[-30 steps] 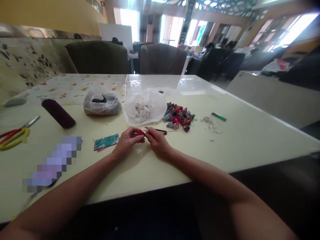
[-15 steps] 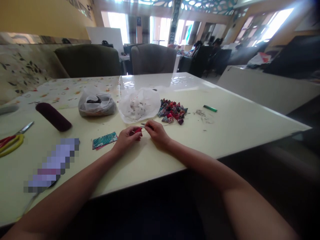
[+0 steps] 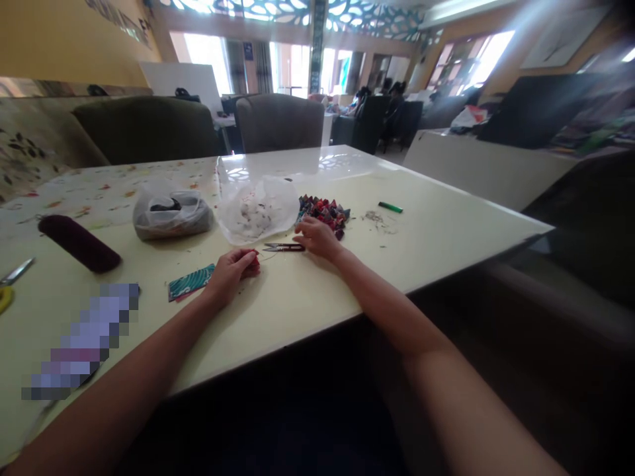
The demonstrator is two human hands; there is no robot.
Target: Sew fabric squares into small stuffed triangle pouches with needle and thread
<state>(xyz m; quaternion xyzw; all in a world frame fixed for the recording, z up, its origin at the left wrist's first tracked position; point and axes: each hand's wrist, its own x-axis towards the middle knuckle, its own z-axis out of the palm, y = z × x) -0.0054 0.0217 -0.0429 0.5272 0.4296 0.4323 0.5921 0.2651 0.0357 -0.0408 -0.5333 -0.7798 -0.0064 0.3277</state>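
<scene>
My left hand (image 3: 229,274) is closed in a pinch around a small red fabric piece (image 3: 254,266), just above the table. A fine thread (image 3: 270,256) trails from that piece. To the right, a pair of thread snips (image 3: 284,247) lies on the table, blades pointing left. My right hand (image 3: 320,238) is over the handle end of the snips, its fingers somewhat apart and nothing visible in them. Behind it sits a cluster of patterned fabric triangles (image 3: 325,208), partly hidden by the hand.
Behind stand a white plastic bag with white stuffing (image 3: 255,215) and a knotted bag (image 3: 171,215). Teal patterned fabric (image 3: 191,282), a dark maroon roll (image 3: 79,243), scissors (image 3: 18,271) and a pixelated object (image 3: 84,344) lie left. A green cutter (image 3: 390,207) and thread scraps (image 3: 380,221) lie right.
My right hand has moved away from the red fabric piece, toward the fabric triangles. The snips, whose tips showed at the hand, now lie on the table. The whole view has shifted right.
</scene>
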